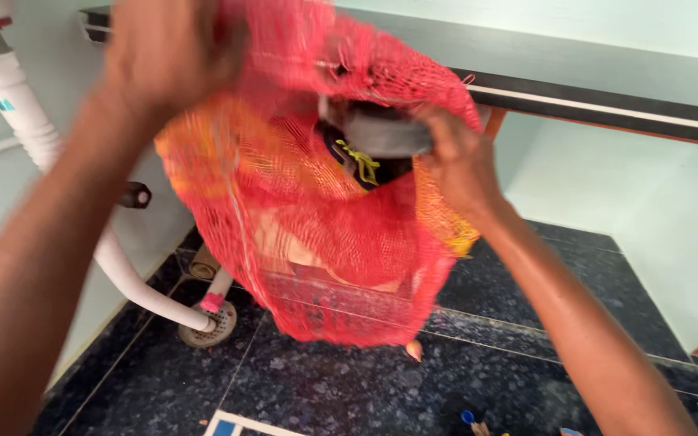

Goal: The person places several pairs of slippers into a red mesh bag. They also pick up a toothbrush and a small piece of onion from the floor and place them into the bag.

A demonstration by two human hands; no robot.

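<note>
- Red mesh sack (pixel 325 234) hangs in the middle of the frame, held up off the dark speckled floor (pixel 349 387), its bottom sagging toward the lower centre.
- Its netting is red with orange-yellow patches at the left and right sides; pale, boxy contents show dimly through the lower half, but what they are cannot be told.
- The left hand (pixel 167 48), at the upper left of the frame, has its grip clenched on the bunched top of the sack, with the forearm running down to the lower left corner.
- The right hand (pixel 454 157), right of centre, has its grip closed around a grey, blurred object (pixel 381 133) at the mouth of the sack; its kind is unclear.
- Just below that object, a dark item with yellow-green lacing (pixel 357 161) sits inside the opening.
- A white drain pipe (pixel 50 153) curves from the upper left down to a round floor drain (pixel 212 323) at the lower left, behind the sack.
- A dark counter edge (pixel 607 105) crosses the upper right, against a pale green wall (pixel 672 234).
- A small pinkish thing (pixel 414 350) lies on the floor just under the sack's lower right edge.
</note>
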